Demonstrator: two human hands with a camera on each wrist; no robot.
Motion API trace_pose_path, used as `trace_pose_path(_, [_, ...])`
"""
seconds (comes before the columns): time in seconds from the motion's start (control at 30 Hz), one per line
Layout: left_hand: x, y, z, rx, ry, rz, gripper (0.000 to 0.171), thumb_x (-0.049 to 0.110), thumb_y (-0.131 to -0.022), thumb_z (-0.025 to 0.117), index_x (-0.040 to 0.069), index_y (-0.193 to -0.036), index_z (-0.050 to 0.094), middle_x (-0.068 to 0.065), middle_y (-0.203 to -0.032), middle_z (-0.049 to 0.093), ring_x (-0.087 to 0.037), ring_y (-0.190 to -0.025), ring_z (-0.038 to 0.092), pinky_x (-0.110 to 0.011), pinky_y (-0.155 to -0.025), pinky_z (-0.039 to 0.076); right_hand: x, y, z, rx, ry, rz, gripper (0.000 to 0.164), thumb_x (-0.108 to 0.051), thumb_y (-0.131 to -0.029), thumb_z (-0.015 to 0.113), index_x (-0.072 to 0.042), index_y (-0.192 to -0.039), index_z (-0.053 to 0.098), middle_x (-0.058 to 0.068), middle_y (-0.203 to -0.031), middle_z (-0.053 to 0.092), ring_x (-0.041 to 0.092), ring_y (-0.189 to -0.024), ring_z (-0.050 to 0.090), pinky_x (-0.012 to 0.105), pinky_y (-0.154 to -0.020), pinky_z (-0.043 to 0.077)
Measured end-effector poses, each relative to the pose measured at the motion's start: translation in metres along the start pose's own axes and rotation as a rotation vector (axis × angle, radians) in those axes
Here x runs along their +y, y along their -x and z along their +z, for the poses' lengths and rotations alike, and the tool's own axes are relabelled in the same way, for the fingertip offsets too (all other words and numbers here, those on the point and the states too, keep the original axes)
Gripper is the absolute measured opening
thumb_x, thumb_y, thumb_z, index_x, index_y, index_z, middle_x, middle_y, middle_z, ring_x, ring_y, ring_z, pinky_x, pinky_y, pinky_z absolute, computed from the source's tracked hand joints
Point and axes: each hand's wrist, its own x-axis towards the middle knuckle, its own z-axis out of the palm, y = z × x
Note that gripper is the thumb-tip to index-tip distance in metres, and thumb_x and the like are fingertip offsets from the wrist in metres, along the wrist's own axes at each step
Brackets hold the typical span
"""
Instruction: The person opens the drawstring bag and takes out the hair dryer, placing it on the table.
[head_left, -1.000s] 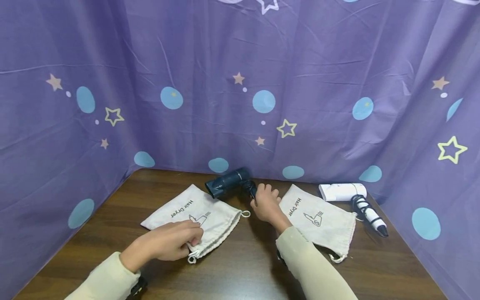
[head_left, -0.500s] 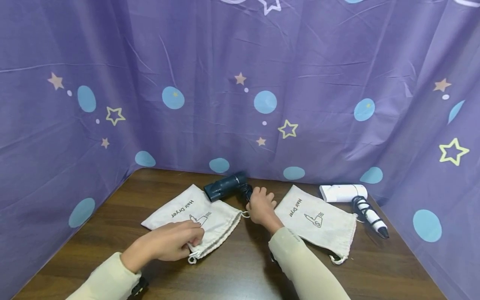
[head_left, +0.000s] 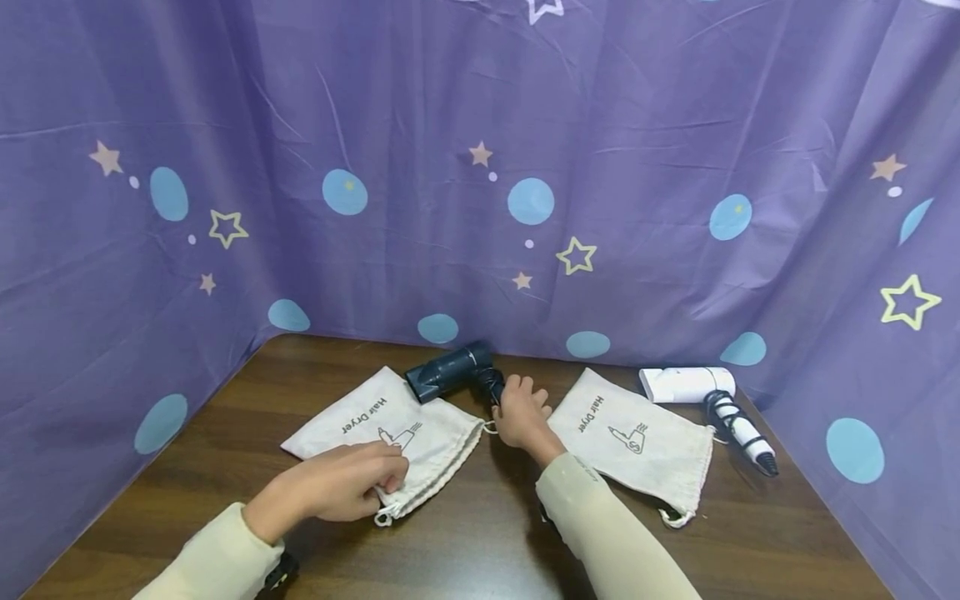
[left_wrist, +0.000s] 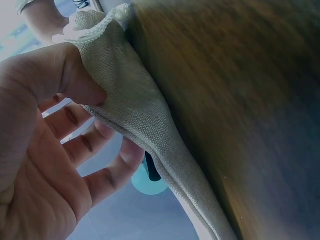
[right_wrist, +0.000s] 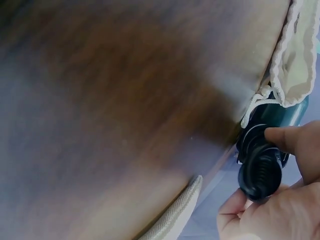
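Note:
In the head view, my right hand (head_left: 522, 412) holds the cord-wrapped handle of a dark hair dryer (head_left: 448, 372). Its nozzle lies over the far edge of the left cloth drawstring bag (head_left: 375, 417), which is printed "Hair Dryer". Seen from the right wrist, thumb and fingers curl around the black handle (right_wrist: 260, 172). My left hand (head_left: 341, 482) pinches the near edge of that bag by its mouth. From the left wrist, the thumb lies on the cloth (left_wrist: 132, 95) and the fingers sit behind its edge. The bag's mouth faces right and gapes slightly.
A second printed drawstring bag (head_left: 633, 442) lies flat to the right of my right hand. Beyond it, near the table's right edge, rests a white hair dryer (head_left: 686, 384) with a black cord around its handle. A purple curtain (head_left: 420, 250) borders the wooden table (head_left: 465, 554).
My right hand has drawn the dark hair dryer slightly left and nearer, so its nozzle overlaps the left bag more. The left hand has stayed on the bag's edge.

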Motion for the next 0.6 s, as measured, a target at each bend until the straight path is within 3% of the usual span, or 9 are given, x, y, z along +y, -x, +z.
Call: trace_pose_path(0.6, [0.0022, -0.0019, 0.0, -0.038, 0.011, -0.033, 0.035, -0.006, -0.064, 0.057, 0.025, -0.076, 0.047, 0.015, -0.076, 0.041, -0.004, -0.073, 0.042, -0.021, -0.061, 0.035, 0.0029, -0.0002, -0.0002, -0.041, -0.011, 0.048, 0.051, -0.022, -0.089, 0.077, 0.002, -0.123, 0.048, 0.024, -0.116, 0.05, 0.047, -0.107, 0.045, 0.062, -0.088, 0.044])
